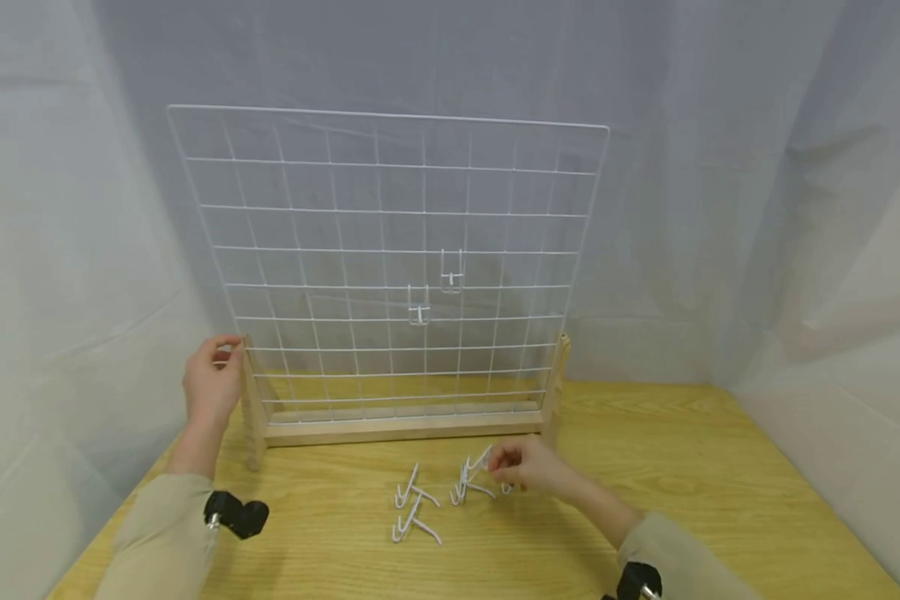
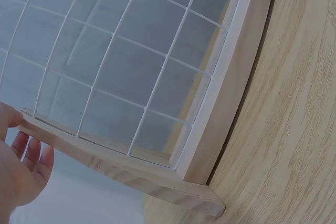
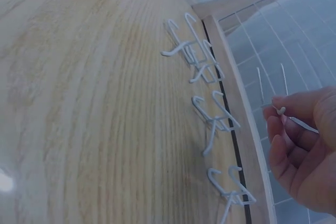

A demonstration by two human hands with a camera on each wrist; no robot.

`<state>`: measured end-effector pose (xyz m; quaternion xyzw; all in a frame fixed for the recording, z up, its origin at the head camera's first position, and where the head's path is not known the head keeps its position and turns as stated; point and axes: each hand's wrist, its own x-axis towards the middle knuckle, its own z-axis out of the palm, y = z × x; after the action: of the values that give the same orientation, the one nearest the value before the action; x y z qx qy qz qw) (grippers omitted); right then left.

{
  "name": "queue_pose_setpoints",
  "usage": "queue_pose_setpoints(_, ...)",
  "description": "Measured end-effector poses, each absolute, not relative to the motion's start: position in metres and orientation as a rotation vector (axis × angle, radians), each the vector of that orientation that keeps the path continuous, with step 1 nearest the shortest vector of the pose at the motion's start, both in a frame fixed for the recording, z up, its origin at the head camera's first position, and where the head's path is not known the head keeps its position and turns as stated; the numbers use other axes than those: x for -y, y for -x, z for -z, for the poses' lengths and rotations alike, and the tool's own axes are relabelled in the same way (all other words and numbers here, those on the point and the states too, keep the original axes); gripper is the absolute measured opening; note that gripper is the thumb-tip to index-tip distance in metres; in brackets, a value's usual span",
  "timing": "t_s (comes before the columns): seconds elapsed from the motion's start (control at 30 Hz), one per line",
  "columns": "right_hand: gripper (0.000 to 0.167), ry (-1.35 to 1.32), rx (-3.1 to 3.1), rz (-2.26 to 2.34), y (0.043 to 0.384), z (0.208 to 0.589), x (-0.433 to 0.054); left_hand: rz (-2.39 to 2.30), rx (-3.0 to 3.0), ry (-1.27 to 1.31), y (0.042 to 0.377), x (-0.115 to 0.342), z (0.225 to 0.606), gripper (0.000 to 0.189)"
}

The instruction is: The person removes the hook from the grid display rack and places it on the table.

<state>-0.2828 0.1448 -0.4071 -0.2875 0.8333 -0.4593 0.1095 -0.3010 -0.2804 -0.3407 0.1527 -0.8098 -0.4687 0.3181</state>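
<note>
A white wire grid panel (image 1: 397,275) stands upright in a wooden stand (image 1: 405,429). My left hand (image 1: 212,379) grips the top of the stand's left post between thumb and finger; in the left wrist view the other fingers of the left hand (image 2: 26,166) are loosely curled beside the wood. My right hand (image 1: 528,467), low in front of the stand, pinches a white wire hook (image 3: 282,109) whose two prongs point away from the fingertips. Several more white hooks (image 1: 417,521) lie on the table nearby, one partly hidden under the right hand.
Two white hooks hang on the grid, an upper one (image 1: 452,279) and a lower one (image 1: 418,312) to its left. The wooden table (image 1: 660,467) extends right of the stand. Pale sheeting (image 1: 720,208) surrounds the table at the back and sides.
</note>
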Motion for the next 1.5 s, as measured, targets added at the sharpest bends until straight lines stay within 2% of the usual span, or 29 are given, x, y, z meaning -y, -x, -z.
queue_pose_setpoints(0.77, 0.007, 0.847, -2.299, 1.329, 0.271, 0.430, -0.143, 1.244, 2.134, -0.401, 0.299, 0.280, 0.338, 0.027)
queue_pose_setpoints(1.03, 0.004, 0.979, -2.259, 1.349, 0.273, 0.440, -0.143, 1.239, 2.129, -0.385, 0.300, 0.281, 0.339, 0.026)
queue_pose_setpoints(1.27, 0.006, 0.859, -2.307, 1.311, 0.270, 0.444, -0.137, 1.237, 2.113, -0.388, 0.303, 0.282, 0.341, 0.025)
queue_pose_setpoints(1.5, 0.005, 0.853, -2.294, 1.315, 0.268, 0.446, -0.133, 1.235, 2.119, -0.392, 0.302, 0.282, 0.342, 0.025)
